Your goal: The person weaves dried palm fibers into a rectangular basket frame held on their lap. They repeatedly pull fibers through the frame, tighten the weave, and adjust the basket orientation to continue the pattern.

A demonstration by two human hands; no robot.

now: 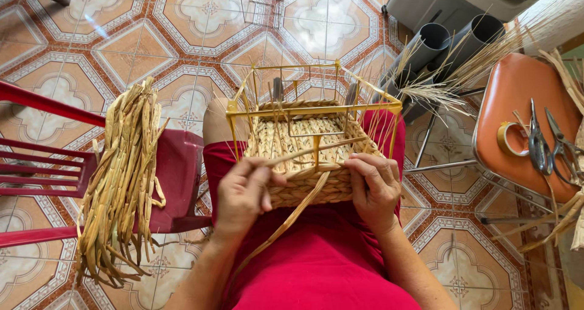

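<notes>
A half-woven basket (304,141) of tan plant fibre sits on my lap, built around a yellow wire frame (316,108). My left hand (243,194) pinches a loose fibre strand (286,225) against the near wall of the basket. The strand runs from the rim down across my red clothing. My right hand (374,185) grips the near right corner of the basket, fingers over the woven rim and a yellow upright.
A bundle of dried fibre strips (121,176) lies across a dark red plastic chair (176,182) on my left. An orange stool (517,121) at right holds scissors (538,142) and a tape roll (508,138). Grey tubes (450,42) with thin stalks stand behind; patterned tile floor.
</notes>
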